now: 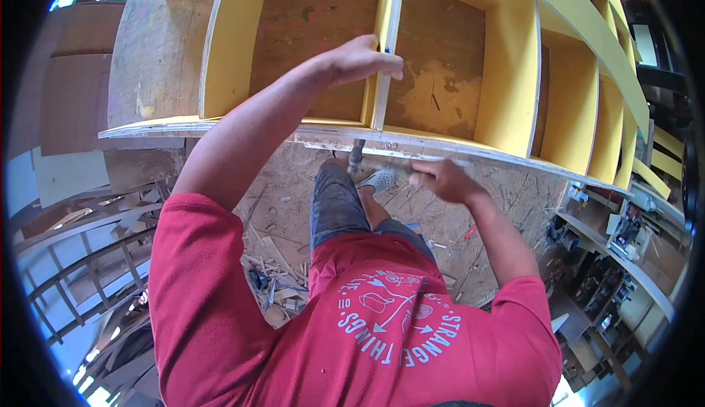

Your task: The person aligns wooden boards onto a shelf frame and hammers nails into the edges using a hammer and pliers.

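Observation:
My left hand (365, 60) is closed over the upper edge of an upright yellow divider panel (382, 102) in a wooden frame. Lower down, in front of the frame's near long board (440, 140), my right hand (446, 180) is wrapped round the handle of a hammer. The hammer's head (357, 156) is close to that board, below the divider; whether they touch I cannot tell. Motion smears the handle and part of the right hand.
More yellow dividers (507, 77) and a curved yellow board (587, 36) extend right. Wood scraps (283, 282) litter the floor around my legs. A slatted frame (81, 282) stands at left; tools and machine parts (631, 231) are at right.

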The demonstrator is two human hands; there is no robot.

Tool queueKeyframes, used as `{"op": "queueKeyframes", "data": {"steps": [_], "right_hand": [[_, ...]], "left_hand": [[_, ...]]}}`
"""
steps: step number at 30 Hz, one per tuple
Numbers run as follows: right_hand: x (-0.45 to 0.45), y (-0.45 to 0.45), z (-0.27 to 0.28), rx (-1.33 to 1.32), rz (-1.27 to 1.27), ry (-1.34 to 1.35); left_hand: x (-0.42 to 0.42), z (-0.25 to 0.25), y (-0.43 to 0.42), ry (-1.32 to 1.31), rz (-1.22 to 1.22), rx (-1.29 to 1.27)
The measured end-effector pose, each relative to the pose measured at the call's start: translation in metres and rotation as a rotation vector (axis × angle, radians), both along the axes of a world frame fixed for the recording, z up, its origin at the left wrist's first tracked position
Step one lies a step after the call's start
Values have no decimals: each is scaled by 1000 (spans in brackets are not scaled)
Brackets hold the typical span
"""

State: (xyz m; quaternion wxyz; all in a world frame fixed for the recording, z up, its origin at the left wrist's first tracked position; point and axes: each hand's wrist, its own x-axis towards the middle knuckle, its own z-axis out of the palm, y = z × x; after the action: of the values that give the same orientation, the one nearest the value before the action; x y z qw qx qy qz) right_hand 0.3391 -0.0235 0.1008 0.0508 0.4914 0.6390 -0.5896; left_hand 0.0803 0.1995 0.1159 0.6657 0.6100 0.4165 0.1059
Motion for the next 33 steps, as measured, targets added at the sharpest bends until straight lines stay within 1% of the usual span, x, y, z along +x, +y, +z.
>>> {"op": "queueKeyframes", "data": {"steps": [1,2,5,6,9,10,11,13,14,16,17,18,21,22,23,25,26,28,29,30,31,32,33], "right_hand": [[-4,-6,-1,8,-52,54],[-2,-6,0,-15,148,90],[-7,12,23,-97,353,-46],[13,-2,-17,63,43,58],[1,-2,-9,75,-59,-27],[4,-4,-13,100,96,25],[8,-1,-12,51,164,14],[6,15,13,-48,303,-8],[11,9,-5,65,35,44],[3,16,-6,58,46,-38],[-2,20,-7,59,49,-75],[-5,13,-2,-14,43,-31],[-16,36,32,-236,325,-121],[-5,25,9,-111,135,-48],[2,11,-11,19,75,-41],[-3,8,-17,294,-48,-20],[0,3,-14,33,-34,38],[-13,34,25,-180,205,-49],[-13,39,36,-295,322,-93],[3,18,5,-154,125,-92],[11,2,-27,257,1,-255],[7,-2,-25,294,-78,-130],[-1,-3,-24,335,-161,-2]], "left_hand": [[1,2,-1,-13,-9,7],[1,3,-2,-39,-4,-19],[1,-12,3,8,-4,3],[0,-13,5,2,-14,-11],[1,-8,6,-9,-30,-35],[1,-5,5,-17,-29,-28],[1,-3,0,-26,-19,-29],[1,8,-1,-23,-24,-49],[0,14,-1,-12,-22,-73],[-2,20,2,-21,-15,-102],[1,-2,0,-37,54,-43],[1,-3,1,-28,35,-56],[0,-8,3,41,37,-39],[1,-8,2,69,49,-25],[0,-7,0,54,45,-23],[-2,0,3,32,32,-5],[-1,-3,5,32,37,-11],[2,-15,4,24,40,-26],[3,-9,3,23,19,-51],[1,5,4,20,4,-73],[-1,13,4,18,-6,-92],[0,0,6,35,-9,-55],[0,3,5,21,17,-55]]}}
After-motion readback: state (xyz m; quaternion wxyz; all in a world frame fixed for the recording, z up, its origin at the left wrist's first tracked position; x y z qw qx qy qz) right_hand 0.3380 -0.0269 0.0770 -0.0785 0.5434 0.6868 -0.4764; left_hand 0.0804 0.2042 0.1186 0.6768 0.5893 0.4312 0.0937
